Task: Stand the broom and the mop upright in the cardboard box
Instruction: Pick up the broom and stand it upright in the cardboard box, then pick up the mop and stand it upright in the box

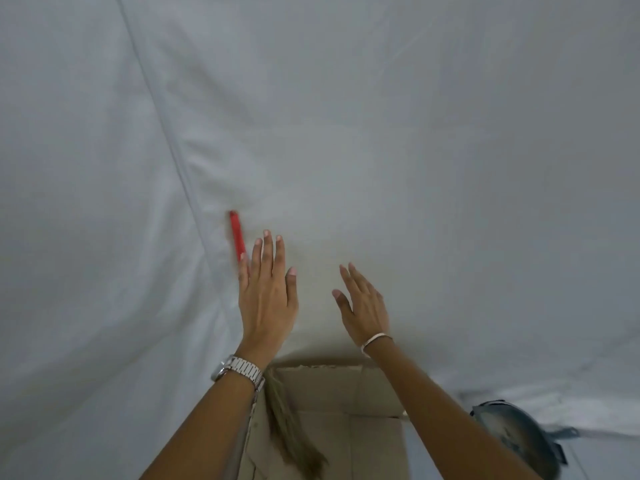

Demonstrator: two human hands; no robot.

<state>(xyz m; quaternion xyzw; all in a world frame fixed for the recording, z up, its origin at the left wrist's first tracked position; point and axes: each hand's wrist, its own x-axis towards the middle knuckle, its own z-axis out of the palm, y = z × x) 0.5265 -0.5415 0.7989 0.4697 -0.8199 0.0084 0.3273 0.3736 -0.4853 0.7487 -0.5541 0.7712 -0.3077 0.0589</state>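
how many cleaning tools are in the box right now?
1 visible: a broom with its bristles inside the cardboard box by the left wall, its red handle tip beside the left hand. No mop visible; arms may hide part of the box.

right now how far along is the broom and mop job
One tool looks done: brush fibres sit inside the cardboard box, and a red handle tip leans on the white sheet above. Nothing is in hand: the left hand and right hand are open and empty. No second tool is visible, so it likely remains.
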